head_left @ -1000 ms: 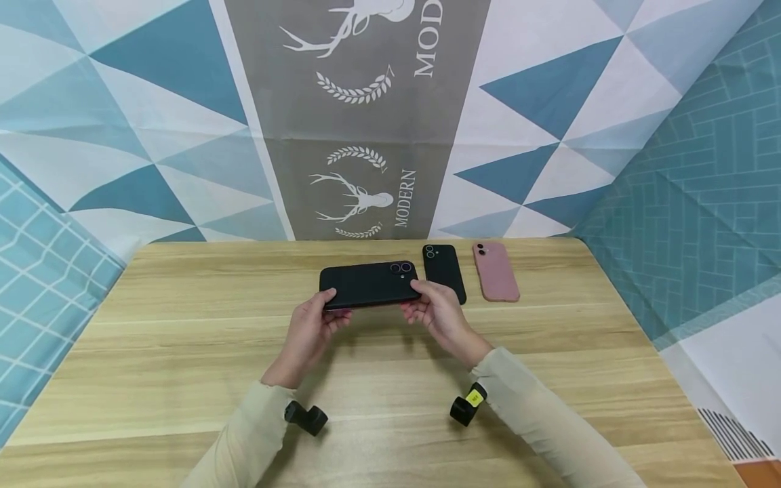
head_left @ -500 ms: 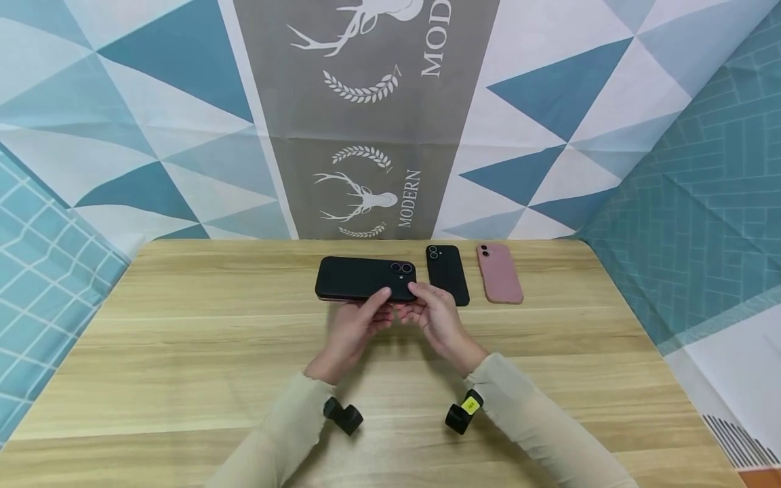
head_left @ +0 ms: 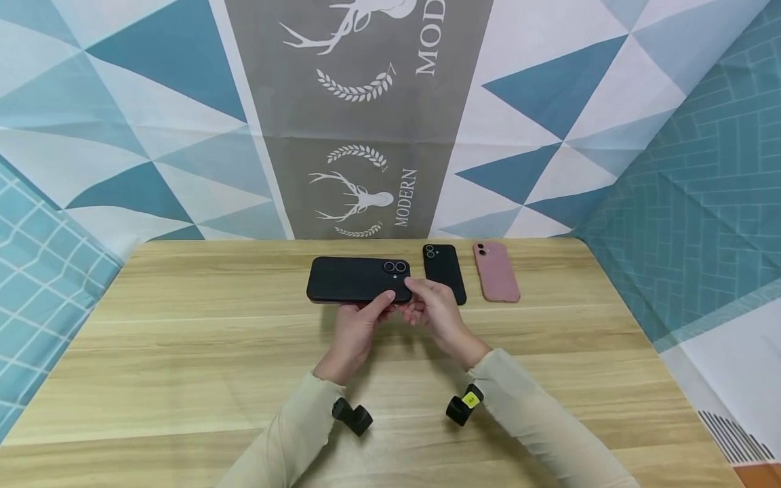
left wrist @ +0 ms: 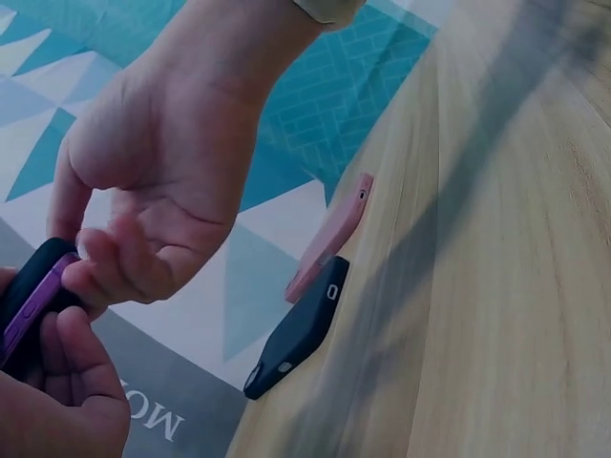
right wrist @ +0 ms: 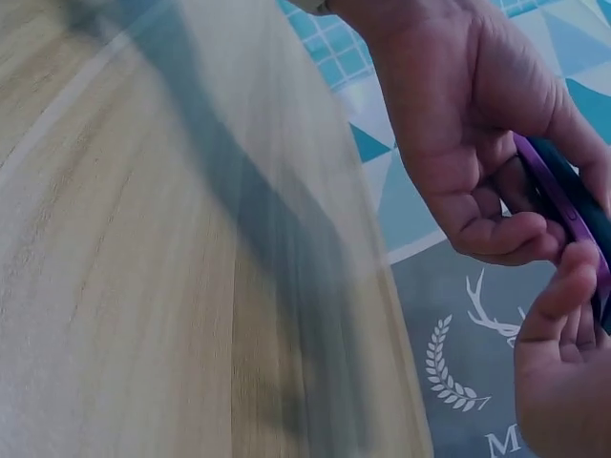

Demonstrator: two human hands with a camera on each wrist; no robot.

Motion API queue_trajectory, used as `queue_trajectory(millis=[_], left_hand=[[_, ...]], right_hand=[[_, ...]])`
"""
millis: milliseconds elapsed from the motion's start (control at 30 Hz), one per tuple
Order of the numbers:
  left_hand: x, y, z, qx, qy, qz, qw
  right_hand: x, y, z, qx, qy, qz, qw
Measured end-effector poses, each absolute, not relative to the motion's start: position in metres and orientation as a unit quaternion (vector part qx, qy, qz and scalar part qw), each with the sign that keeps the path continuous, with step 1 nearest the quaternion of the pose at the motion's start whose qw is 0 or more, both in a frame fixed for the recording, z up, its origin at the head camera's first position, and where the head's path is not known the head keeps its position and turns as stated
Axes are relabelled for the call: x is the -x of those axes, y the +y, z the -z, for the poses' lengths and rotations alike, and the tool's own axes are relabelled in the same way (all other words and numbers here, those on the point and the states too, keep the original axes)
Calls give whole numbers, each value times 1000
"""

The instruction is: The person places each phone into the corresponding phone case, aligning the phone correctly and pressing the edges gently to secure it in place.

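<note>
A purple-edged phone in a black case [head_left: 349, 279] is held sideways above the table, its back and camera rings facing up in the head view. My left hand [head_left: 356, 332] grips its near edge close to the camera end, thumb on the back and fingers beneath. At the near right corner my right hand [head_left: 441, 315] pinches it between thumb and fingers. In the left wrist view, the phone's purple side [left wrist: 36, 303] shows between dark case parts, with the right fingers [left wrist: 119, 267] right at it. The phone's screen side is hidden in the head view.
On the wooden table [head_left: 183, 379], a black phone-shaped piece [head_left: 445, 274] and a pink one [head_left: 496, 272] lie side by side, right of the held phone. Patterned cloth [head_left: 360, 122] hangs behind the table. Each sleeve carries a small black wrist camera [head_left: 352, 416].
My left hand has slid from the phone's left end along the near edge toward the camera end, beside my right hand. The phone has levelled and shifted slightly left. My right hand keeps its corner.
</note>
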State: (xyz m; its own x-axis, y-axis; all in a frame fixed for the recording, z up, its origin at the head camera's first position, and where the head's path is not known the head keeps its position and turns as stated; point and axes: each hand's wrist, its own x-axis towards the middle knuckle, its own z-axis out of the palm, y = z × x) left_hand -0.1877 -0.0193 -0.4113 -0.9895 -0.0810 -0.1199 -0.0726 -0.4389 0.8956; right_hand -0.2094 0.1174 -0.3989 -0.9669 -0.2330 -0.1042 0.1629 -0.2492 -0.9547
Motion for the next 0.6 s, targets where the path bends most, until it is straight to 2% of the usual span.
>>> queue_trajectory(millis=[300,600], left_hand=[[189,-17,416,-59,-532,845,1],[190,-20,414,-106,-549,829,-24]], right_hand=[[208,115,404,45,613,778,130],[208,115,405,44,617,775,129]])
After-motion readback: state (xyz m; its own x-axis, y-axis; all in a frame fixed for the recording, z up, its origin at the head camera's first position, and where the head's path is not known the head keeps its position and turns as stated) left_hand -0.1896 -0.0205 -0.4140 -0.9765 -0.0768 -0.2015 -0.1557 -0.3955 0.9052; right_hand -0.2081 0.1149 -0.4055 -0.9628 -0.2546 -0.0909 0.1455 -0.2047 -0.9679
